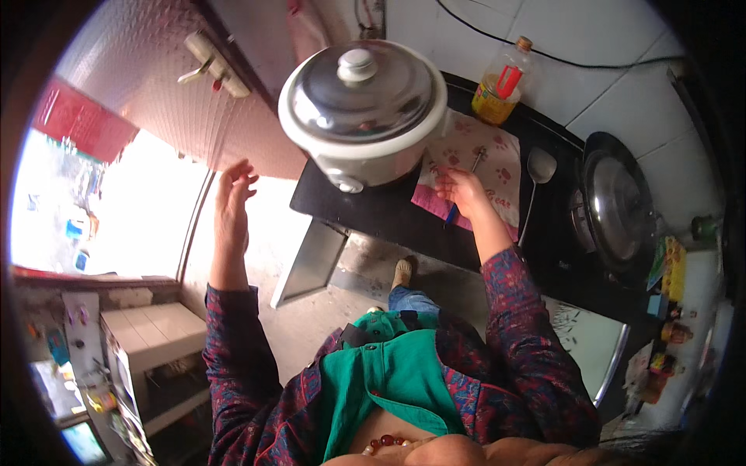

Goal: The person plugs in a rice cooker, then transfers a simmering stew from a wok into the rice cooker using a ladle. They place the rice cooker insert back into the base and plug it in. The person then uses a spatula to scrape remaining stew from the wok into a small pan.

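My left hand (233, 198) is raised in the air left of the counter, holding nothing, its fingers loosely bent and apart. My right hand (461, 189) is over a cream and pink cloth (503, 159) with paw prints, its fingers apart and pointing left. A slim tool (451, 215) with a blue end and a metal end passes below this hand; its middle is hidden, and no grip on it shows. Between and beyond my hands stands a white rice cooker (373, 159), its shiny metal lid (357, 97) with a white knob in place.
Right of the cloth lies a metal ladle (542, 166) on the black counter (388, 206). A wok with a lid (614, 206) sits on the stove further right. An oil bottle (497, 85) stands against the tiled wall. At left are an open door (148, 93) and a shelf unit (151, 326).
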A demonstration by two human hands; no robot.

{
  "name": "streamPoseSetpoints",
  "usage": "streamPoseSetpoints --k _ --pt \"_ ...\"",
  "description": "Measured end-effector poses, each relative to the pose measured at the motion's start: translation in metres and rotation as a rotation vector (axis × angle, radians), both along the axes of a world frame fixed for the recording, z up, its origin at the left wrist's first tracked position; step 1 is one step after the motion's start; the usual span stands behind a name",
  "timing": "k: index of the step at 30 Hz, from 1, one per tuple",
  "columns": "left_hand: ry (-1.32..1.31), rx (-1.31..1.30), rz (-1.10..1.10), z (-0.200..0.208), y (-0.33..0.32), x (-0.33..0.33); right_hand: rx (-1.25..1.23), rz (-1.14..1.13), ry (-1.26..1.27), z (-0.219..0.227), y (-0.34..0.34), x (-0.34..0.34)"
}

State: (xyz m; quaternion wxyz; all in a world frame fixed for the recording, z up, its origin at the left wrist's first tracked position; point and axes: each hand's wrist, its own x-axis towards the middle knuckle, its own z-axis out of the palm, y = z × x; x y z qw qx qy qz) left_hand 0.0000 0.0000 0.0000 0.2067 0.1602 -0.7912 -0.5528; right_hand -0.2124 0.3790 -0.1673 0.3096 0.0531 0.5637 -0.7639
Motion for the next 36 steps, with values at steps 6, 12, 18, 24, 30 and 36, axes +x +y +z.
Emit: streamPoseSetpoints --k 6,12,18,24,30,36 --pt "-0.210 -0.033 0.033 -0.010 -0.066 -0.165 0.034 -0.104 0.028 -0.017 -0.044 -0.067" --pt "-0.280 0.612 -0.264 -0.024 -0.083 -0.237 0.177 0.033 0.099 -0.045 -0.068 -0.128" --pt "-0.281 0.672 -0.258 -0.022 -0.070 -0.219 0.064 -0.045 -0.115 -0.055 -0.080 -0.143" --pt "-0.273 0.643 -0.189 -0.033 -0.076 -0.173 0.295 0.172 -0.014 -0.039 -0.087 -0.165" --pt "-0.314 0.709 -0.045 -0.043 -0.054 -0.145 0.854 0.526 0.798 -0.037 -0.100 -0.178" --pt "-0.300 0.735 -0.016 -0.046 -0.042 -0.131 0.890 0.625 0.747 -0.044 -0.112 -0.193"
